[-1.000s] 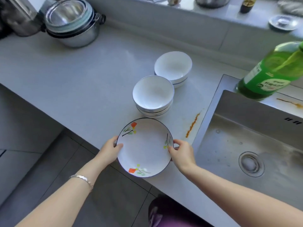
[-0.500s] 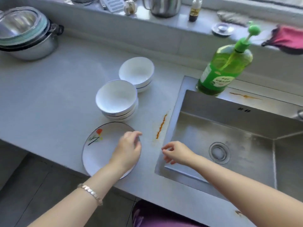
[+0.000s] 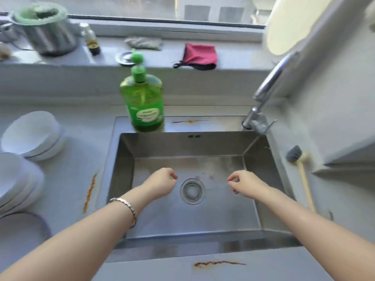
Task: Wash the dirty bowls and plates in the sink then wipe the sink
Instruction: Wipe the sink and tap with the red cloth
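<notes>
The steel sink lies in the middle of the head view, with nothing in it but the round drain. My left hand and my right hand hang over the basin on either side of the drain, fingers loosely curled, holding nothing. On the counter to the left stand two stacks of white bowls. The flowered plate lies at the lower left edge, partly cut off.
A green dish soap bottle stands on the sink's back left rim. The faucet rises at the back right, with a dish brush lying beside the sink. On the windowsill are a red cloth, a grey cloth and a steel pot.
Both hands set the plate on the counter, let it go and moved right over the sink. The view has swung right to centre on the basin.
</notes>
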The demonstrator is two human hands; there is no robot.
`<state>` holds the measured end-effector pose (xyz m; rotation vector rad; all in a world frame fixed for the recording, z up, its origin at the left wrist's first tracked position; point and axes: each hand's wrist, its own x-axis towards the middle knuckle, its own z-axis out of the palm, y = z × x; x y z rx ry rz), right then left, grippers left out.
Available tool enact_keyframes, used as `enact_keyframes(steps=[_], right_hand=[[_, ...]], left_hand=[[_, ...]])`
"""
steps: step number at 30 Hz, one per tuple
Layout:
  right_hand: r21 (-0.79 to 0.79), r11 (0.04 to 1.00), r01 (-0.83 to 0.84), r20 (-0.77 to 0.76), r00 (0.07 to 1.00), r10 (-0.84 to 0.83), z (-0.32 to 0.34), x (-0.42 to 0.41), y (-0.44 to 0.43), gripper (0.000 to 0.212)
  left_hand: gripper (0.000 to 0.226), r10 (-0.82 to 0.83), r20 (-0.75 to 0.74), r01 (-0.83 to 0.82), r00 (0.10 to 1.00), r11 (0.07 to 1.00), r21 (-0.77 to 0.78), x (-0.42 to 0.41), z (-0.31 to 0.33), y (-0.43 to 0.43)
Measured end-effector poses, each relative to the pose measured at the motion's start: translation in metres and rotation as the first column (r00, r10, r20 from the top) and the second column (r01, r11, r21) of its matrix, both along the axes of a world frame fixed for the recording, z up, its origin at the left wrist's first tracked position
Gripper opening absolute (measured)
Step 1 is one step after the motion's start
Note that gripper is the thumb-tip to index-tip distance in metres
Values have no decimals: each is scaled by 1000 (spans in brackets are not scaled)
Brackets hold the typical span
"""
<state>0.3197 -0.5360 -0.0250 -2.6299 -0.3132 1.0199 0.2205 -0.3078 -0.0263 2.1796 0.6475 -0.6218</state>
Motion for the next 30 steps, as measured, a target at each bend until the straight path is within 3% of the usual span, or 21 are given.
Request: enact_keyframes(steps=[3, 7, 11, 17, 20, 24, 27, 30], right_hand=[[-53, 994, 95, 157, 984, -85, 6, 32, -64, 24], [-97, 950, 297, 453, 863, -224, 11, 69, -134, 27], [-177, 894, 411, 370, 870, -327, -8, 94, -173, 37], [-159, 859, 487, 287, 855, -431, -35, 95, -180, 22], [-4, 901, 435, 253, 872, -419, -27, 83, -160, 20], [202, 963, 178, 179, 960, -215, 1, 62, -100, 16], [268, 962, 41, 150, 985, -83, 23, 48, -40, 27], [331, 943, 25, 145, 986, -77, 39, 36, 15, 26]], left_hand=[[29, -53, -13, 53, 999, 999, 11, 35, -4, -44], [28, -77, -30, 78, 997, 996, 35, 74, -4, -94], [26, -74, -50, 78, 996, 994, 81, 90, -7, -121], [21, -20, -54, 25, 998, 996, 88, 79, -7, -111], [24, -28, -71, 34, 997, 995, 93, 67, 2, -89], [34, -15, -62, 29, 998, 971, 236, 51, 24, -32], [70, 131, 90, -153, 987, 936, 318, 49, 49, 25], [104, 187, 317, -299, 930, 885, 356, 63, 80, 81]])
